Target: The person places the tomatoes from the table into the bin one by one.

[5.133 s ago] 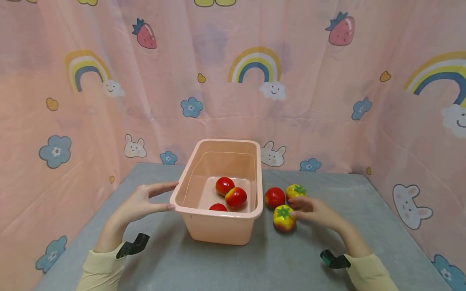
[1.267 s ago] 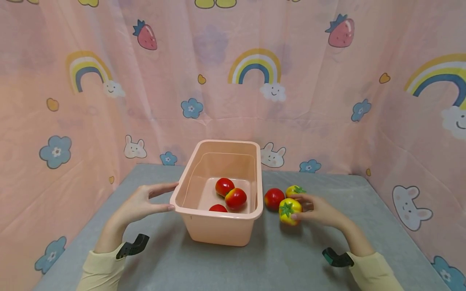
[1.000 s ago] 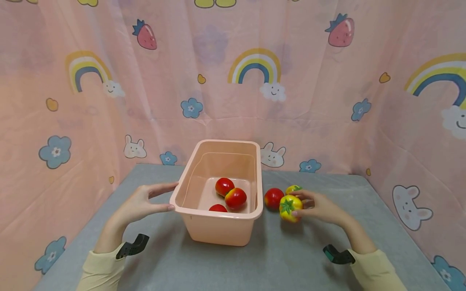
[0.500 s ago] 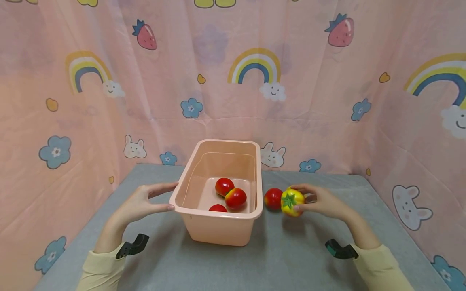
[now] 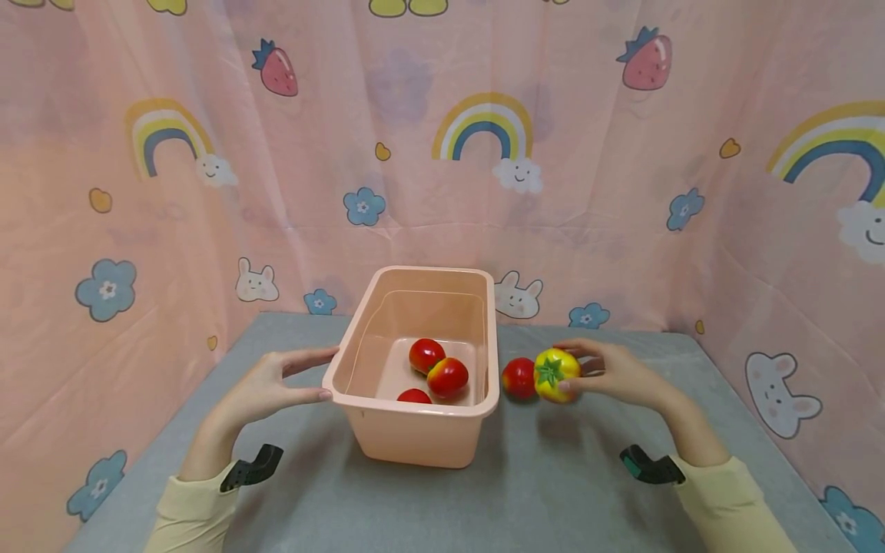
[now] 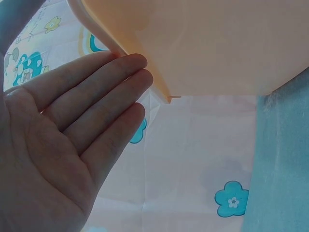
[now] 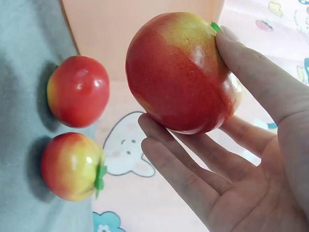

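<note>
My right hand holds a yellow-and-red tomato between thumb and fingers, raised off the table, its green leafy top facing the head camera. In the right wrist view the same tomato's red underside shows. Below it on the table lie a red tomato and another yellow-red tomato, the latter hidden in the head view. With straight fingers, my left hand touches the left rim of a peach plastic bin. Inside the bin are red tomatoes, three visible, one partly behind the front wall.
Grey cloth covers the table. A pink printed curtain hangs behind and at both sides. The bin's right wall stands just left of the red tomato on the table.
My right hand has taken hold of the front yellow-red tomato and lifted it up and slightly away, over the one behind. My left hand and the bin have stayed put.
</note>
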Tool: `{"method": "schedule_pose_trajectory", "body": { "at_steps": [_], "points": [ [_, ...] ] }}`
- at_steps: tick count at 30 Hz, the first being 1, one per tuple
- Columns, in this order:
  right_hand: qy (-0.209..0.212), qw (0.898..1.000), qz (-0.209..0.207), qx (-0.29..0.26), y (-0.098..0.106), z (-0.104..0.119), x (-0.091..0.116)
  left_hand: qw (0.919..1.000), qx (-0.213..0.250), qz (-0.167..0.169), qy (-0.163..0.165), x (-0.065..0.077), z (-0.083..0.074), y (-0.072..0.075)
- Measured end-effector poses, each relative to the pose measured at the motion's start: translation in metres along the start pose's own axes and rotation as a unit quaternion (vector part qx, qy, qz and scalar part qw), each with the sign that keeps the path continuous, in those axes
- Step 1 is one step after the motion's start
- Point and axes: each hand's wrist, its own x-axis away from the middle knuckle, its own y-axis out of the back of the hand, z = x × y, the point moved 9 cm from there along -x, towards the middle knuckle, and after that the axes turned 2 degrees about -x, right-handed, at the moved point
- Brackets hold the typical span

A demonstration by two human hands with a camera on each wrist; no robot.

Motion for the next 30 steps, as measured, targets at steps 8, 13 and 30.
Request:
{"method": "schedule_pose_trajectory", "body": {
  "at_steps": [8,13,30],
  "points": [
    [0.0,1.0,-0.003,0.007,0.007,0.01,-0.001,1.0,0.002,0.0,0.001,0.0,0.0,0.0],
    [-0.006,1.0,-0.008,0.014,0.01,0.013,-0.002,1.0,-0.003,0.0,0.003,0.0,0.0,0.0],
    [-0.006,1.0,-0.006,0.017,0.018,0.034,-0.007,1.0,0.002,-0.001,0.0,0.0,0.0,0.0]
  ]
}}
